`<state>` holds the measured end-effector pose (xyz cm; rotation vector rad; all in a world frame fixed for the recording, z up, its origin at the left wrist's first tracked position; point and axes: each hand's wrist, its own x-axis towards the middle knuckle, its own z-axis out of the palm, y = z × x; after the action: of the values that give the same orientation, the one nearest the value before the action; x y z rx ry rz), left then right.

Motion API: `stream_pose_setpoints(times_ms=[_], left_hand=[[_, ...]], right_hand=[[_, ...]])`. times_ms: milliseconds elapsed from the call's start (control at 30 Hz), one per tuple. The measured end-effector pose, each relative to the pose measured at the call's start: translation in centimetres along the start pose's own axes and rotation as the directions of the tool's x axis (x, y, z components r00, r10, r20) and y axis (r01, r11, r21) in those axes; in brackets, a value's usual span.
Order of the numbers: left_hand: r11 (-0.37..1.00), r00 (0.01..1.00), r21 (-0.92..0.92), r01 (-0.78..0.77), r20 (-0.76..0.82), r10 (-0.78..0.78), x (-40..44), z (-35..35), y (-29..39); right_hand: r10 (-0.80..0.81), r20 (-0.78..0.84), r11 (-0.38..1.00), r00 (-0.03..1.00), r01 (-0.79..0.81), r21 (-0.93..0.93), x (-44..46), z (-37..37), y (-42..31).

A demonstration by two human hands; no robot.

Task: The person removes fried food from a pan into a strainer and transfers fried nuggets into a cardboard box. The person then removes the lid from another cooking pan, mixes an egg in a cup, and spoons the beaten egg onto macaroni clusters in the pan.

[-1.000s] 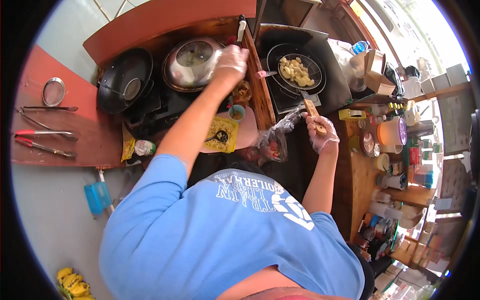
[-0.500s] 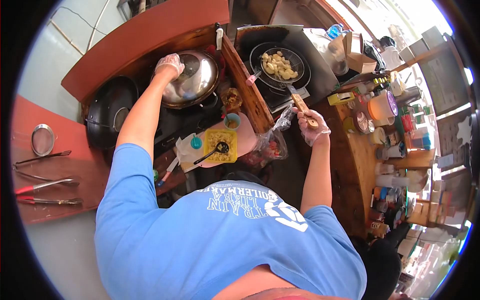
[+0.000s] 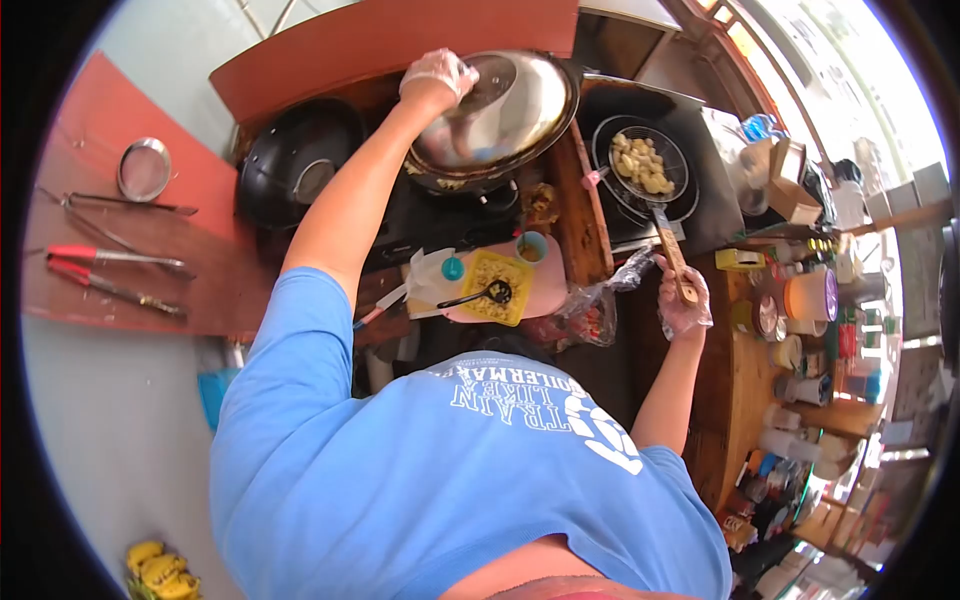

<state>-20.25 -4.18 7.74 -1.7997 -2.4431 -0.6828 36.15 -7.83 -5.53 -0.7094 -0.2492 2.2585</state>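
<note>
My left hand (image 3: 440, 78), in a clear plastic glove, is closed on the knob side of a domed metal lid (image 3: 520, 110). The lid is tilted up over a pan (image 3: 465, 184) on the stove. My right hand (image 3: 684, 298), also gloved, grips the wooden handle (image 3: 670, 245) of a wire strainer. Pale yellow pieces (image 3: 642, 164) lie in the strainer's basket, over a dark wok (image 3: 690, 205) at the right. A yellow tray (image 3: 518, 312) of chopped food with a black ladle (image 3: 497, 291) stands between my arms.
A black wok (image 3: 280, 160) with a small strainer (image 3: 315, 180) sits at the left. Tongs (image 3: 120, 257) and a sieve (image 3: 145, 170) lie on the red board (image 3: 200, 312). A wooden divider (image 3: 590, 235) separates the stoves. Jars and containers (image 3: 805, 296) crowd the right shelf.
My left hand now holds the lid tilted up, with the pan's near rim showing below. My right hand still holds the strainer. The whole view has shifted.
</note>
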Motion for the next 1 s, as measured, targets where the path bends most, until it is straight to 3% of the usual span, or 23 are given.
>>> stream_pose_setpoints(times_ms=[33, 100, 167, 233, 300, 400, 467, 567, 633, 767, 967, 1000], left_hand=[[0.995, 0.994, 0.018, 0.101, -0.035, -0.1, -0.5, -1.9, 0.3], [0.995, 0.996, 0.043, 0.089, -0.036, -0.087, -0.3, -4.4, -2.1], [0.975, 0.997, 0.221, 0.038, -0.08, -0.021, 0.3, -6.0, -6.8], [0.95, 0.987, 0.271, 0.154, -0.081, -0.137, -0.3, -8.2, -10.5], [0.92, 0.982, 0.343, 0.191, -0.057, -0.182, -2.1, -10.3, -13.0], [0.889, 0.966, 0.382, 0.253, -0.043, -0.256, -4.2, -10.8, -16.5], [0.774, 0.857, 0.44, 0.455, 0.02, -0.515, -5.2, -10.7, -17.7], [0.699, 0.791, 0.491, 0.52, 0.031, -0.611, -6.8, -9.9, -19.3], [0.684, 0.806, 0.534, 0.497, 0.008, -0.592, -7.2, -8.8, -22.1], [0.625, 0.728, 0.487, 0.611, -0.034, -0.685, -7.7, -8.2, -23.3], [0.615, 0.742, 0.504, 0.606, -0.08, -0.666, -7.5, -8.2, -24.3], [0.647, 0.786, 0.53, 0.549, -0.065, -0.614, -8.1, -8.5, -23.8]], right_hand=[[-0.009, -0.002, 1.0, 1.0, 0.009, -0.017, -0.3, 0.5, 0.1], [0.016, 0.039, 1.0, 0.999, -0.016, -0.017, -0.6, 0.7, 0.2], [-0.082, -0.045, 0.995, 0.996, 0.08, -0.055, -1.0, 2.0, 0.5], [-0.083, -0.034, 0.996, 0.996, 0.082, -0.047, -0.9, 1.1, 0.3], [-0.001, 0.001, 0.999, 1.0, 0.001, 0.036, -0.9, 0.7, 0.1], [-0.035, -0.025, 0.999, 0.999, 0.036, 0.024, -1.2, 0.9, 0.6], [-0.067, -0.063, 0.996, 0.996, 0.071, 0.063, -1.6, 1.1, 1.2], [-0.066, -0.003, 0.99, 0.998, 0.065, 0.128, -2.1, 0.4, 1.6], [-0.052, -0.006, 0.981, 0.999, 0.052, 0.185, -2.6, 0.3, 2.3], [-0.098, -0.057, 0.966, 0.994, 0.109, 0.234, -3.5, 1.1, 3.2], [-0.144, -0.021, 0.982, 0.989, 0.146, 0.123, -3.5, -0.6, 5.1], [-0.17, -0.076, 0.974, 0.983, 0.179, 0.142, -3.4, -0.9, 5.8]])
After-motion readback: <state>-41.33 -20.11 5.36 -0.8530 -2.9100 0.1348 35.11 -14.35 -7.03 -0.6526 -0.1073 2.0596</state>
